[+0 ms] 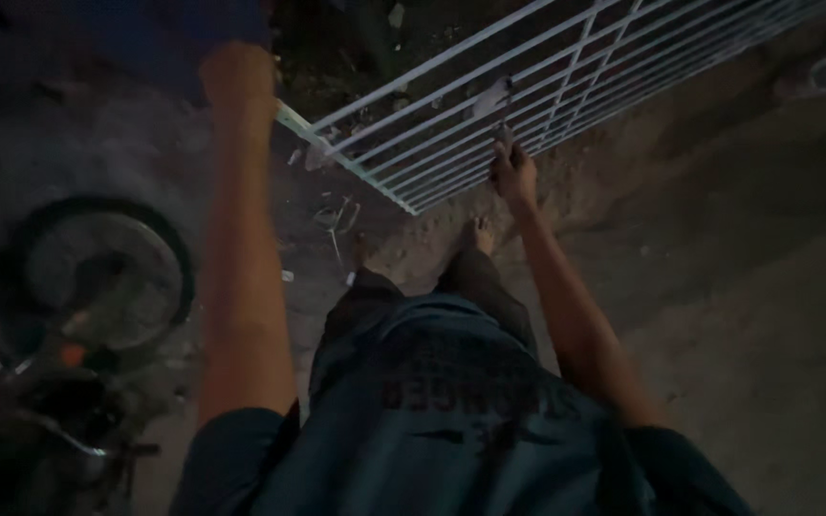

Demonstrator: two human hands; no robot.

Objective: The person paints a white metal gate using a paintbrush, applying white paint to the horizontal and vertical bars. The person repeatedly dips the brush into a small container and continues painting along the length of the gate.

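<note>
Two hands, left hand (237, 76) and right hand (513, 170), fingers clenched on white metal grille (528, 86), motorcycle wheel (97, 272) nearby, dirt ground (738, 268)

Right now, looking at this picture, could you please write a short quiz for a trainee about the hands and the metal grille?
1. True or false: the left hand grips the corner of the white metal grille.
2. Where is the right hand? A) on the lower edge of the grille, B) on the wheel, C) in a pocket.
3. What round thing stands on the ground to the person's left?

Key:
1. True; the hand is closed on the corner of the frame.
2. A; its fingers reach onto the bars at the lower edge, though the dim light hides how firm the hold is.
3. The wheel of a parked two-wheeler.
</note>
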